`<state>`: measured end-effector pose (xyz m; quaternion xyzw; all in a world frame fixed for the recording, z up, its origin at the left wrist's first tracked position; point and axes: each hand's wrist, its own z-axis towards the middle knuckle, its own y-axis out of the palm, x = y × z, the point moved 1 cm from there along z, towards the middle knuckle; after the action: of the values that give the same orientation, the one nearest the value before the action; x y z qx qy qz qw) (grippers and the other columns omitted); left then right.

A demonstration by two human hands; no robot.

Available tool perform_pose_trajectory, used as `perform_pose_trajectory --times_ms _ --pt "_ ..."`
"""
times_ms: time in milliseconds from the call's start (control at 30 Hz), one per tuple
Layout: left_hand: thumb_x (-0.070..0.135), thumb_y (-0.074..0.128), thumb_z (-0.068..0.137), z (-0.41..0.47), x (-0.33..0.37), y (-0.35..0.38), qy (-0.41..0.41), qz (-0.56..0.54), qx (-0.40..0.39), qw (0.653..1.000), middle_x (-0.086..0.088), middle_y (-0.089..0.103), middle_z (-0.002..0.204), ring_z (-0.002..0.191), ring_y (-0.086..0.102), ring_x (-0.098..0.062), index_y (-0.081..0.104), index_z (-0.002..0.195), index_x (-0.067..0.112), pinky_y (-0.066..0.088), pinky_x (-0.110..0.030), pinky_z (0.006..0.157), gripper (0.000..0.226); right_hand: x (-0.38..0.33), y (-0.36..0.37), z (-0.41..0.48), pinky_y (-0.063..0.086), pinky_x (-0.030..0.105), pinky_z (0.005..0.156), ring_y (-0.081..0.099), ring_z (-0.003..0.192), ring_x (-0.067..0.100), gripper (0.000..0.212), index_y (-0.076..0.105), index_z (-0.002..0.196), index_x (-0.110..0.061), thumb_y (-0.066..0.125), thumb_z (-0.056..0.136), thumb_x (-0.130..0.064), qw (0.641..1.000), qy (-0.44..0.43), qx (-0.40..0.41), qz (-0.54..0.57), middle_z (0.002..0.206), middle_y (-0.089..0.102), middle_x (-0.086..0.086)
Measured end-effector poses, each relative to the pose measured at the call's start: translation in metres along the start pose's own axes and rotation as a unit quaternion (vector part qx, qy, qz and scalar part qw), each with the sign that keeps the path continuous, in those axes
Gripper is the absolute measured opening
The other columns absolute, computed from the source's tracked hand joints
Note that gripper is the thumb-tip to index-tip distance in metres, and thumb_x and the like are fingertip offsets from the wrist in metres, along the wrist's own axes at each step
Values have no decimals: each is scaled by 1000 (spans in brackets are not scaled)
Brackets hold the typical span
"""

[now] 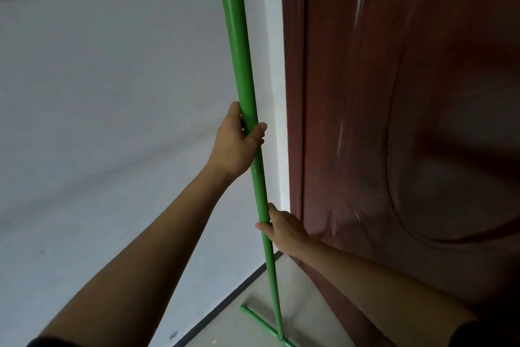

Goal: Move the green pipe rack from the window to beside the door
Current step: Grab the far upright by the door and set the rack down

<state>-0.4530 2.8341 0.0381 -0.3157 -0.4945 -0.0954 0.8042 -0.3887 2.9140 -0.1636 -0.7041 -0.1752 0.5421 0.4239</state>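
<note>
Two hands, left hand and right hand, each wrap fingers round one green pipe rack upright beside one door.

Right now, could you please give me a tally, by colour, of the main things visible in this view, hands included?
Green: 1, the pipe rack
Reddish brown: 1, the door
White: 1, the wall
Bare hands gripping the rack's upright: 2, left hand and right hand
Total: 5

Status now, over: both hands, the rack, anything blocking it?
Left hand and right hand both grip the rack upright. Its foot is on the floor beside the door. Nothing in the way.
</note>
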Motion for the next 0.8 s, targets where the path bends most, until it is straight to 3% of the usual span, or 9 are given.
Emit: perform_pose_trajectory --times_ms 167,333,433,667,733,800 --pt "20 57 87 14 -16 -23 -26 14 41 999 -13 56 86 81 68 -32 45 107 3 56 -52 81 29 -9 14 39 49 37 63 59 69 30 37 41 119 -10 47 96 -38 997 -52 -62 -2 74 56 4" --pt "15 56 86 13 -21 -53 -49 37 79 995 -22 57 88 83 68 -38 45 107 1 57 -50 80 27 -28 28 62 56 50 76 66 80 36 39 38 124 -9 51 93 -28 983 -105 -148 -27 91 67 17" --pt "14 55 89 0 -25 -72 -56 58 97 992 -31 61 98 85 70 -34 45 108 1 58 -45 81 25 -43 40 60 56 49 75 67 79 34 36 43 121 -11 53 92 -30 978 -126 -162 -23 89 67 15" --pt "14 56 89 -20 -24 -76 -70 64 68 993 -23 65 94 87 70 -29 46 110 1 58 -39 82 26 -42 61 48 56 45 78 67 83 32 42 43 128 -12 54 92 -33 982 -127 -136 -5 91 70 13" --pt "13 55 90 -63 -20 -111 -74 75 129 986 -19 65 91 88 70 -30 46 110 2 59 -37 82 25 -81 77 18 55 44 76 66 83 32 42 43 127 -13 53 92 -34 970 -181 -164 -21 88 68 11" --pt "13 54 90 -66 -26 -118 -81 63 141 985 -22 64 95 89 70 -31 46 109 3 58 -33 81 23 -86 85 14 54 42 74 65 81 33 40 42 127 -13 52 93 -34 967 -190 -167 -17 82 63 7"
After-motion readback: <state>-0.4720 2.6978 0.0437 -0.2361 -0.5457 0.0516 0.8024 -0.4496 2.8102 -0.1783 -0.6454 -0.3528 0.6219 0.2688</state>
